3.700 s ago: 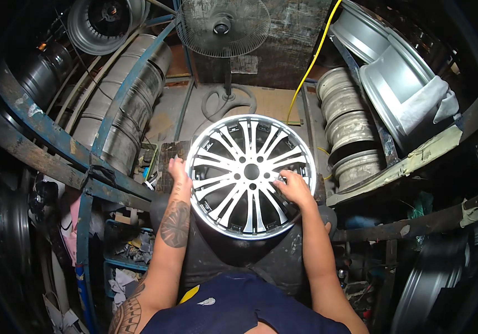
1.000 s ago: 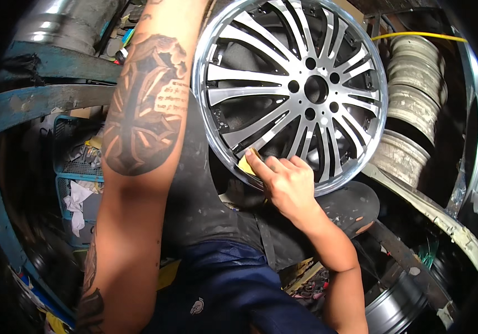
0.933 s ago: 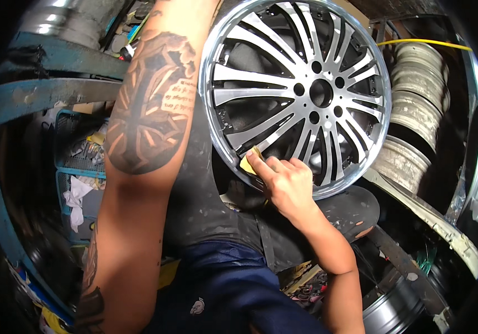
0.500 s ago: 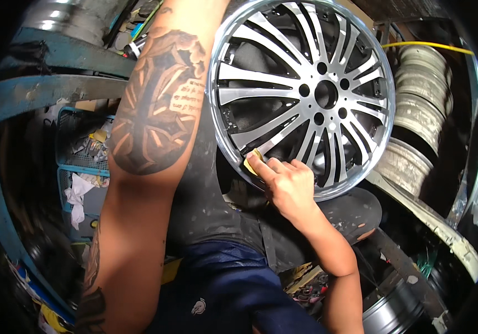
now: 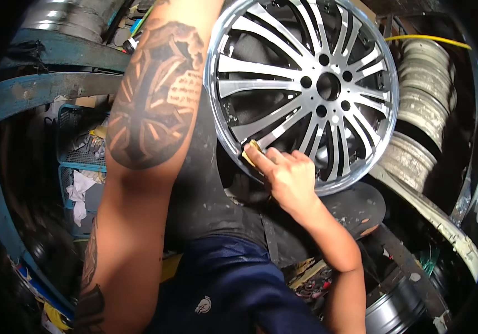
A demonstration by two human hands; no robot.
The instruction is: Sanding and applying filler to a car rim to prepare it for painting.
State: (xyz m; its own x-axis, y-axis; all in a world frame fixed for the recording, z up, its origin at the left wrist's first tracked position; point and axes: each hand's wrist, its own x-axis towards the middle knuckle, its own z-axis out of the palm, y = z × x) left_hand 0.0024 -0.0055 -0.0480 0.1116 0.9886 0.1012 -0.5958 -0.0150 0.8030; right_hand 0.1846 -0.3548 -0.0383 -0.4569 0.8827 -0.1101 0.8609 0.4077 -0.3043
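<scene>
A polished silver-and-black spoked wheel rim (image 5: 275,75) is tilted above my dark-clad thighs. My right hand (image 5: 286,178) holds a small yellow pad (image 5: 248,158) between its fingers, the index finger pressing it on the inner lip at the rim's lower-left, by a spoke end. My tattooed left forearm reaches up along the rim's left side; the hand itself is out of frame at the top.
Stacked worn silver rims (image 5: 420,106) lie at the right behind a metal rail (image 5: 445,220), with a yellow cable (image 5: 428,39) above them. Blue-painted frame bars (image 5: 55,89), wire baskets (image 5: 80,158) with scraps, and another metal drum-like rim (image 5: 66,22) are on the left.
Since the oldest frame the view has swung down close over the rim and a yellow pad has appeared in my right hand. Over the last second the fingertip and pad have shifted slightly upward.
</scene>
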